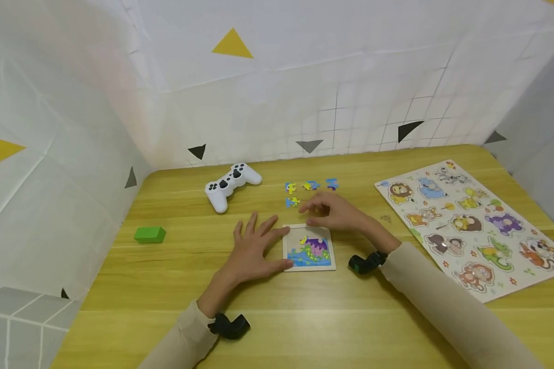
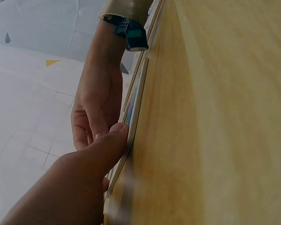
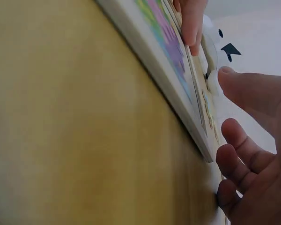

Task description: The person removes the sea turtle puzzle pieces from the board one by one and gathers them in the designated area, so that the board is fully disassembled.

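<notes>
White cloth walls [image 1: 268, 102] with yellow, black and gray triangles stand around a yellow-brown wooden worktop [image 1: 314, 323]. Near the middle of it lies a small square puzzle tray [image 1: 310, 268] with a pale rim. Part of a picture [image 1: 316, 251] is in the tray, with purple, pink, green and blue bits, and the top left part is bare. The left hand [image 1: 256, 253] lies at the tray's left side with its fingers spread wide. Its thumb and pointing finger touch the rim, but its grip is not wrapped around anything. The right hand [image 1: 334, 210] is over the tray's top right side. Its grip is loose, with the fingers a little bent and a gap between them and the thumb, and it has hold of nothing. Just past that hand are some loose puzzle pieces [image 1: 291, 188], yellow, blue and purple. To the left of them is a white game controller [image 1: 233, 185] with black sticks. A green block [image 1: 150, 234] sits far over on the left. On the right lies a big animal puzzle board [image 1: 471, 238], with a lion, a zebra and a crocodile on it.
</notes>
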{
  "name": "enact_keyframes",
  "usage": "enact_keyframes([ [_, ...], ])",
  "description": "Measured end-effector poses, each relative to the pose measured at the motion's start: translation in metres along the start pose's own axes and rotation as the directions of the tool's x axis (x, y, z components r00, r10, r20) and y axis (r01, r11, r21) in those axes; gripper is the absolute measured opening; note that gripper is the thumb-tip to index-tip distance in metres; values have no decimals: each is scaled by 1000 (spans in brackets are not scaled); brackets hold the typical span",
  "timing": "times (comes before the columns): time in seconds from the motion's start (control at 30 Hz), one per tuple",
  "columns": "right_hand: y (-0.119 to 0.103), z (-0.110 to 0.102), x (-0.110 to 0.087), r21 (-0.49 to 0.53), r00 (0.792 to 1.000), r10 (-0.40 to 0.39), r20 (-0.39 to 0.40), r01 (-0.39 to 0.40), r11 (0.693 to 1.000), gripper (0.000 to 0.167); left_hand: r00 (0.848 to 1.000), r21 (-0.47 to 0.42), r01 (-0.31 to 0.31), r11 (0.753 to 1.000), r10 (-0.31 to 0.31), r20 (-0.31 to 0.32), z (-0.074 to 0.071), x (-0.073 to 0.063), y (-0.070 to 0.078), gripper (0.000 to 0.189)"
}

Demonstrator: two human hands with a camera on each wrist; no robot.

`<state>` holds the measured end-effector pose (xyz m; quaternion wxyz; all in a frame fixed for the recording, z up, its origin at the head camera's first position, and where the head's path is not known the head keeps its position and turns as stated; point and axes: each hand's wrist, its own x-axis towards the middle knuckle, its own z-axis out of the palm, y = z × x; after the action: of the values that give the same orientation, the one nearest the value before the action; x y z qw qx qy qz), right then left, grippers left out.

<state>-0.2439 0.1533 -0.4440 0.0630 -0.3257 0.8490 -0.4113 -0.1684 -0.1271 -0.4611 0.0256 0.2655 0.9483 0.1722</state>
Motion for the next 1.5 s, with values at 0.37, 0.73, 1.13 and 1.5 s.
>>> enact_keyframes([
  [0.37,-12,6,-21,-30,997,-15,74,18,999,29,1000,15,0,1000,0,-3,0,0,-1,78],
  [0.73,-19,9,-26,-123,994,-67,90,77,989,27,1000,8,3,1000,-3,4,-1,1,1,78],
  [1.13,-21,10,-27,-163,990,-81,117,99,982,31,1000,4,1,1000,-1,-4,-1,0,1,77],
  [1.5,-26,11,-28,-194,984,-71,161,102,976,34,1000,6,-4,1000,4,-3,-1,0,1,78],
])
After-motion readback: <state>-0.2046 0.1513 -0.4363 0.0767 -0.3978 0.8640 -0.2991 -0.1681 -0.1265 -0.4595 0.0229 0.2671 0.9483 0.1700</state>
